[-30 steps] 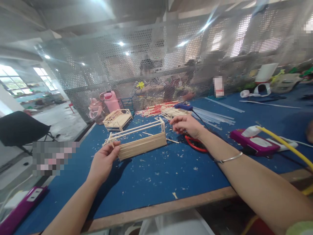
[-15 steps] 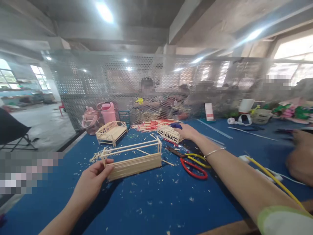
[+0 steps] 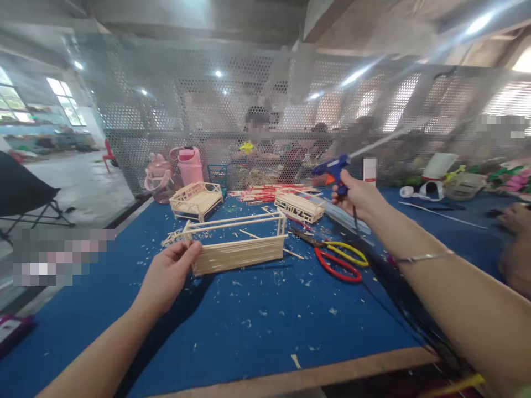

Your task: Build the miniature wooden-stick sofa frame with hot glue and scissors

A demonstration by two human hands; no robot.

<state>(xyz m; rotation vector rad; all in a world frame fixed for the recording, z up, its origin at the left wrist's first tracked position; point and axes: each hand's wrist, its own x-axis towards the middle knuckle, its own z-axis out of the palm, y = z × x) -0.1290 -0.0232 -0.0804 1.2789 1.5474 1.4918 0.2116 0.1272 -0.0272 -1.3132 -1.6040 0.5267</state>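
Gripping the stick frame [image 3: 238,249] at its near end on the blue table [image 3: 265,326], your left hand [image 3: 168,273] pinched it steady; your right hand [image 3: 357,196] had just lifted the glue gun [image 3: 334,168] above the pliers [image 3: 338,260], so gluing looked close.

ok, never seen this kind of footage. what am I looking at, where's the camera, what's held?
There is no machine: these are a person's two bare hands, filmed by one camera on their head, looking forward and down. The left hand pinches the end of a stick frame resting on a blue table. The right hand holds a blue glue gun up in the air. Red and yellow cutters, two smaller stick models and wood chips lie about. Other people sit behind a mesh screen.
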